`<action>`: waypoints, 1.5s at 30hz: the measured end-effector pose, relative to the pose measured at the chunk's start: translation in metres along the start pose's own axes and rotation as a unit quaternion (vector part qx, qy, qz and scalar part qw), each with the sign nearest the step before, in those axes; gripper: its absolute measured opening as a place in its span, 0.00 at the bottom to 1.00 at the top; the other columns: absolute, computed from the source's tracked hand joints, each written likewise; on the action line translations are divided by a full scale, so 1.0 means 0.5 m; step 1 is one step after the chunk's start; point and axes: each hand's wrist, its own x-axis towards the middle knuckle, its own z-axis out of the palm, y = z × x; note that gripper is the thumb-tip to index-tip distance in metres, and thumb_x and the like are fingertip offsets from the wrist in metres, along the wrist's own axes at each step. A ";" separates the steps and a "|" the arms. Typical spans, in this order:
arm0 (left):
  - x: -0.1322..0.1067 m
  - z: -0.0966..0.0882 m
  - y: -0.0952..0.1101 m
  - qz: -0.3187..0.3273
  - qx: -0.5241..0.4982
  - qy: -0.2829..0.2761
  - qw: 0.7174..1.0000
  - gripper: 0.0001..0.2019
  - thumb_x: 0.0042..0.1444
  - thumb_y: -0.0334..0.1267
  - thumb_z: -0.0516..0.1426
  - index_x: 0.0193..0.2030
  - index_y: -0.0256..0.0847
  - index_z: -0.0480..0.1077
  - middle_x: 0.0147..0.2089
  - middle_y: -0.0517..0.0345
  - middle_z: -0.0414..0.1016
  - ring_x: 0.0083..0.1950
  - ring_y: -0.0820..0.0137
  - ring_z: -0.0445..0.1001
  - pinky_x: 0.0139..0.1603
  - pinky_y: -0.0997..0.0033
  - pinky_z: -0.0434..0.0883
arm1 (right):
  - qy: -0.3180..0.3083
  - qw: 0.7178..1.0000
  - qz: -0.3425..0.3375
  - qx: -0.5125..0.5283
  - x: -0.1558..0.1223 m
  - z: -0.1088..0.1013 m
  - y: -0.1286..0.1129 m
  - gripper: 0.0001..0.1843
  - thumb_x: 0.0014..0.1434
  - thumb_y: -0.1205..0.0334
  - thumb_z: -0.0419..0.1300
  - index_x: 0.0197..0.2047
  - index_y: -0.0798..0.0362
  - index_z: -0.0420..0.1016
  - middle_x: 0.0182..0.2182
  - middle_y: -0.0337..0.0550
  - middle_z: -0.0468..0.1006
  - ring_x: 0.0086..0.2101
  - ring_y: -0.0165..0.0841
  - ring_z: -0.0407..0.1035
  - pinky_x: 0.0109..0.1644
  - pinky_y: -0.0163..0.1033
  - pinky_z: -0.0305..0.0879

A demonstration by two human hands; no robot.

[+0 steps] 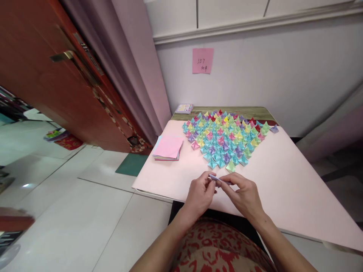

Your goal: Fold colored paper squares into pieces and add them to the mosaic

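Observation:
Between my two hands is a small folded piece of lavender origami paper (213,177), held above the table's near edge. My left hand (200,192) pinches its left side, fingers closed. From the right, my right hand (244,190) grips the other side between thumb and fingers. The fingers cover much of the paper, so its full shape is hidden. Just beyond my hands lies a broad cluster of folded paper pieces (224,141) in blue, green, yellow, pink, purple and red. A light green folded piece (230,166) sits at its near tip, closest to my fingers.
A stack of coloured square paper (168,146), pink on top, lies at the table's left. One purple folded piece (274,129) rests apart at the far right. A small pack of cards or labels (184,108) is at the back left. Pale paper covers the table (292,189).

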 end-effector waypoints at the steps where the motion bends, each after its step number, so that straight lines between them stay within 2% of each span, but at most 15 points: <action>1: 0.001 -0.004 0.000 0.025 0.037 0.016 0.999 0.10 0.58 0.43 0.57 0.42 0.40 0.74 0.37 0.54 0.78 0.34 0.69 0.77 0.38 0.71 0.73 | -0.015 0.999 0.022 0.032 0.001 -0.002 0.004 0.10 0.61 0.53 0.62 0.34 0.47 0.82 0.29 0.41 0.81 0.29 0.33 0.73 0.31 0.36 0.66; 3: 0.005 -0.011 -0.002 0.050 0.047 0.026 0.997 0.09 0.56 0.42 0.59 0.39 0.40 0.76 0.38 0.53 0.79 0.36 0.68 0.76 0.40 0.71 0.72 | -0.045 0.993 0.059 0.088 0.004 -0.004 0.011 0.11 0.59 0.52 0.64 0.32 0.48 0.83 0.28 0.40 0.82 0.29 0.34 0.73 0.32 0.36 0.67; 8: 0.012 -0.012 -0.016 0.011 -0.099 0.002 0.995 0.12 0.55 0.44 0.61 0.32 0.36 0.76 0.27 0.55 0.76 0.30 0.70 0.73 0.35 0.71 0.71 | -0.082 0.981 0.100 0.147 0.005 -0.002 0.021 0.14 0.58 0.49 0.64 0.32 0.49 0.83 0.28 0.42 0.82 0.30 0.36 0.75 0.36 0.39 0.69; 14: 0.015 -0.005 -0.019 0.015 -0.117 0.037 0.992 0.12 0.54 0.44 0.62 0.30 0.35 0.75 0.25 0.58 0.74 0.28 0.72 0.72 0.33 0.72 0.71 | -0.068 0.960 0.121 0.242 0.005 0.016 0.023 0.14 0.57 0.50 0.65 0.32 0.52 0.83 0.29 0.45 0.83 0.31 0.38 0.77 0.38 0.42 0.74; 17: 0.015 -0.003 -0.018 -0.008 -0.140 0.013 0.990 0.13 0.52 0.45 0.64 0.34 0.35 0.74 0.28 0.58 0.75 0.29 0.72 0.74 0.34 0.72 0.73 | -0.045 0.944 0.159 0.284 0.006 0.023 0.030 0.15 0.54 0.50 0.67 0.38 0.53 0.82 0.30 0.45 0.84 0.31 0.38 0.78 0.38 0.42 0.76; 19: 0.014 -0.002 -0.019 -0.035 -0.160 -0.003 0.986 0.15 0.49 0.45 0.66 0.35 0.36 0.72 0.27 0.59 0.75 0.28 0.72 0.75 0.33 0.70 0.75 | -0.019 0.947 0.167 0.274 0.006 0.024 0.035 0.16 0.54 0.51 0.68 0.41 0.53 0.81 0.32 0.45 0.84 0.32 0.38 0.78 0.37 0.41 0.76; 22: 0.014 0.002 -0.019 -0.054 -0.181 0.000 0.982 0.16 0.47 0.45 0.68 0.33 0.36 0.71 0.26 0.60 0.74 0.26 0.71 0.75 0.33 0.68 0.76 | 0.008 0.972 0.119 0.201 0.003 0.021 0.036 0.13 0.55 0.53 0.67 0.41 0.51 0.82 0.35 0.45 0.84 0.33 0.37 0.78 0.37 0.40 0.75; 25: 0.014 0.005 -0.019 -0.043 -0.178 0.028 0.983 0.15 0.48 0.43 0.67 0.35 0.36 0.70 0.26 0.60 0.74 0.26 0.71 0.75 0.32 0.69 0.76 | 0.050 0.996 0.020 0.069 -0.002 0.019 0.028 0.10 0.59 0.56 0.64 0.43 0.47 0.82 0.38 0.45 0.83 0.36 0.37 0.77 0.40 0.41 0.74; 28: 0.012 0.008 -0.021 -0.016 -0.152 0.062 0.986 0.14 0.50 0.40 0.65 0.40 0.38 0.69 0.25 0.63 0.73 0.26 0.71 0.75 0.33 0.70 0.74 | 0.107 0.991 -0.068 -0.049 -0.007 0.021 0.019 0.11 0.61 0.61 0.63 0.46 0.43 0.82 0.41 0.44 0.82 0.42 0.38 0.76 0.47 0.43 0.71; 30: 0.010 0.008 -0.022 0.007 -0.110 0.079 0.991 0.13 0.52 0.37 0.63 0.44 0.39 0.68 0.26 0.63 0.74 0.27 0.71 0.75 0.34 0.71 0.73 | 0.131 0.984 -0.092 -0.080 -0.010 0.022 0.013 0.10 0.60 0.62 0.64 0.44 0.42 0.83 0.42 0.44 0.82 0.43 0.39 0.75 0.49 0.43 0.69; 33: 0.007 0.004 -0.022 0.050 -0.008 0.086 0.995 0.14 0.55 0.35 0.59 0.48 0.40 0.68 0.31 0.60 0.77 0.32 0.72 0.75 0.38 0.72 0.72 | 0.099 0.994 -0.029 -0.037 -0.009 0.020 0.012 0.06 0.59 0.57 0.65 0.38 0.45 0.84 0.34 0.44 0.81 0.34 0.36 0.73 0.39 0.40 0.68; 36: 0.009 -0.003 -0.023 0.065 0.045 0.058 0.995 0.16 0.54 0.34 0.58 0.51 0.40 0.71 0.31 0.61 0.74 0.31 0.73 0.73 0.36 0.74 0.70 | -0.034 0.987 0.110 0.116 -0.005 0.016 0.027 0.14 0.57 0.49 0.65 0.36 0.50 0.82 0.24 0.40 0.77 0.24 0.31 0.66 0.27 0.35 0.61; 39: 0.014 -0.009 -0.029 -0.004 -0.042 -0.039 0.998 0.15 0.53 0.37 0.60 0.48 0.37 0.72 0.27 0.63 0.70 0.25 0.74 0.70 0.30 0.74 0.70 | -0.132 0.940 0.199 0.244 0.001 0.012 0.048 0.18 0.53 0.46 0.66 0.33 0.54 0.82 0.24 0.40 0.77 0.25 0.30 0.65 0.29 0.35 0.60; 41: 0.017 -0.014 -0.034 -0.059 -0.123 -0.096 0.986 0.16 0.52 0.40 0.62 0.46 0.35 0.72 0.25 0.63 0.69 0.23 0.74 0.70 0.28 0.73 0.70 | -0.151 0.921 0.230 0.275 0.004 0.009 0.057 0.18 0.51 0.46 0.68 0.33 0.54 0.82 0.26 0.41 0.78 0.26 0.30 0.64 0.30 0.35 0.60; 45: 0.019 -0.024 -0.039 -0.098 -0.212 -0.134 0.963 0.18 0.49 0.41 0.65 0.46 0.36 0.71 0.27 0.61 0.73 0.24 0.74 0.73 0.28 0.73 0.73 | -0.165 0.895 0.276 0.310 0.008 0.002 0.056 0.16 0.49 0.48 0.70 0.32 0.53 0.82 0.23 0.38 0.76 0.23 0.27 0.59 0.28 0.34 0.56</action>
